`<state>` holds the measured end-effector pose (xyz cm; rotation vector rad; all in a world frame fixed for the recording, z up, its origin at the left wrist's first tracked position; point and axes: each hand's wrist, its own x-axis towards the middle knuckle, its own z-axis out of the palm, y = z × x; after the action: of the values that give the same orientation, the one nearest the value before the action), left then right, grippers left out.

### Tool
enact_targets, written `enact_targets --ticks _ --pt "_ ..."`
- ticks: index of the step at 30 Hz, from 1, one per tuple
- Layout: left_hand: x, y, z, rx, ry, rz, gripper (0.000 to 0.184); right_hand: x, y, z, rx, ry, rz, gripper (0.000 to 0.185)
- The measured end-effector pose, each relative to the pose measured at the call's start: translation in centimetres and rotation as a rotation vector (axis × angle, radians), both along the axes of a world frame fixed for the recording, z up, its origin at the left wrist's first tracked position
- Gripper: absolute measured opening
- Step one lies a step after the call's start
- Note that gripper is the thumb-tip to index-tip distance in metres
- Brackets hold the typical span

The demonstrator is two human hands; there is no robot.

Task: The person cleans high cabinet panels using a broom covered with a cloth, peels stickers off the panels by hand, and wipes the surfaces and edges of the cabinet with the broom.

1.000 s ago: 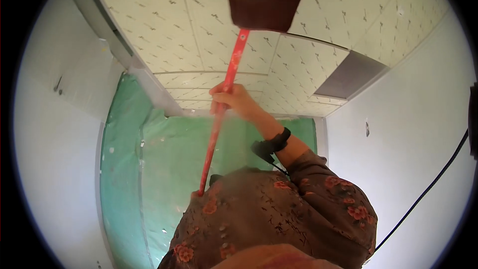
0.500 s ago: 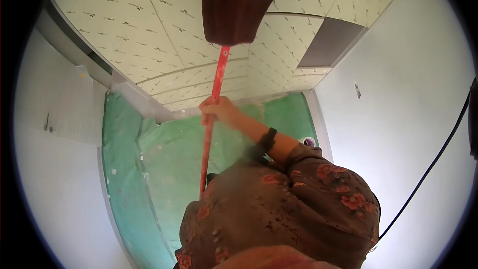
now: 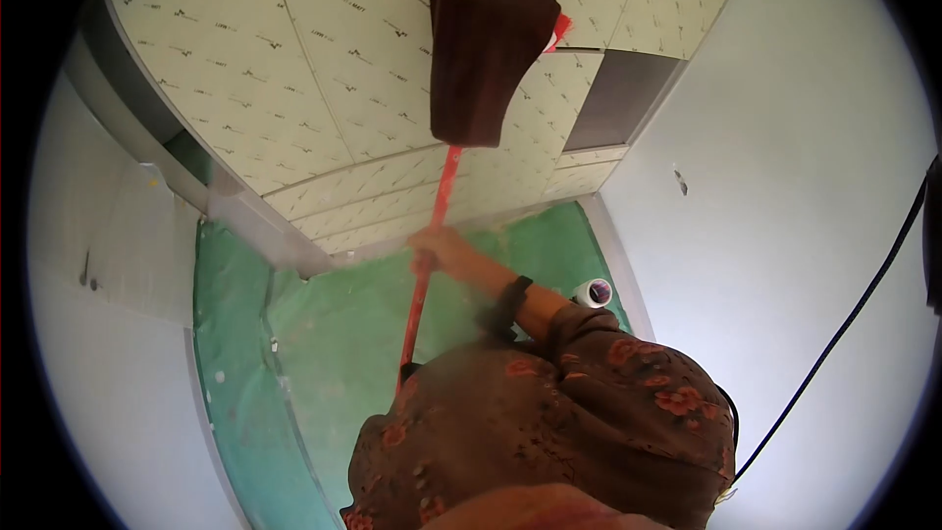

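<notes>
My right hand (image 3: 437, 249) reaches across from the right side, its fingers wrapped round a long red pole (image 3: 444, 194). A dark band (image 3: 516, 299) sits on the wrist. At the pole's upper end, a dark brown cloth (image 3: 486, 49) hangs over a head whose kind is hidden; bits of red show at the cloth's edges. The cloth is in front of wall panels printed with small lettering (image 3: 339, 74). The pole's lower end runs down behind my patterned dark shirt (image 3: 549, 422). My left hand does not show.
Green sheeting (image 3: 334, 324) covers the floor, with a raised fold along the left. A white roll (image 3: 594, 293) is on it at the right. Pale walls (image 3: 785, 196) stand on both sides. A black cable (image 3: 834, 344) runs down on the right. A grey opening (image 3: 623, 98) breaks the panels.
The cloth-covered head sits lower in view and has turned, showing more of its side. My right hand, still on the pole, appears lower and slightly right. More of the white roll shows.
</notes>
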<state>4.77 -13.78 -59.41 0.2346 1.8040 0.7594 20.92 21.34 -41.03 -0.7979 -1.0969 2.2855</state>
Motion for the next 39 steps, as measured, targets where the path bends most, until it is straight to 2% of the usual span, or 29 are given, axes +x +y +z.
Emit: enact_targets --ticks 7,9,12,16,21,24,25,26,28,29,31,32,34,35,37,39 --pt "0.5 0.1 -0.2 -0.036 -0.015 -0.006 0.02 0.7 0.8 -0.4 -0.014 -0.001 0.052 0.015" --pt "0.5 0.5 -0.1 -0.045 -0.015 -0.004 0.02 1.6 0.6 0.1 0.031 -0.046 0.05 0.023" --pt "0.8 1.6 0.1 -0.047 -0.021 -0.013 0.02 2.3 0.6 0.6 0.021 -0.024 0.046 0.016" --pt "1.0 2.6 1.1 -0.036 -0.028 -0.027 0.02 2.9 0.9 0.6 0.073 -0.038 0.023 0.015" --pt "1.2 4.5 2.7 -0.024 -0.058 -0.047 0.02 5.1 3.9 3.2 0.184 0.024 -0.118 0.012" --pt "1.3 5.9 3.2 -0.015 -0.088 -0.073 0.02 6.6 5.7 5.8 0.16 0.047 -0.231 0.01" --pt "1.1 6.4 2.3 -0.011 -0.098 -0.086 0.02 7.2 5.8 7.0 0.161 0.068 -0.24 0.009" --pt "0.0 6.2 -2.1 -0.003 -0.097 -0.091 0.02 7.7 6.3 7.6 0.17 0.069 -0.244 0.009" --pt "-1.3 7.0 -9.8 0.111 0.372 -0.188 0.028 8.5 7.5 8.6 0.228 0.111 -0.258 0.01" --pt "0.2 8.0 -6.0 0.157 0.487 -0.252 0.03 8.9 8.2 9.3 0.234 0.112 -0.264 0.01" --pt "4.4 11.0 5.6 0.232 0.744 -0.367 0.033 9.8 9.3 11.4 0.354 0.128 -0.233 0.009" --pt "4.7 12.1 6.9 0.239 0.744 -0.373 0.033 10.1 9.5 12.8 0.359 0.127 -0.24 0.009" --pt "5.4 14.0 8.2 0.489 0.697 -0.389 0.032 10.8 9.5 16.4 0.466 0.106 -0.338 0.029" --pt "5.6 15.0 8.1 0.497 0.696 -0.394 0.032 11.1 9.4 18.0 0.472 0.104 -0.345 0.029" --pt "5.7 17.1 7.7 0.603 0.676 -0.363 0.031 11.5 9.2 20.8 0.62 0.101 -0.355 0.049" --pt "7.1 18.8 9.4 0.67 0.656 -0.303 0.03 10.9 8.9 22.0 0.62 0.123 -0.418 0.054"
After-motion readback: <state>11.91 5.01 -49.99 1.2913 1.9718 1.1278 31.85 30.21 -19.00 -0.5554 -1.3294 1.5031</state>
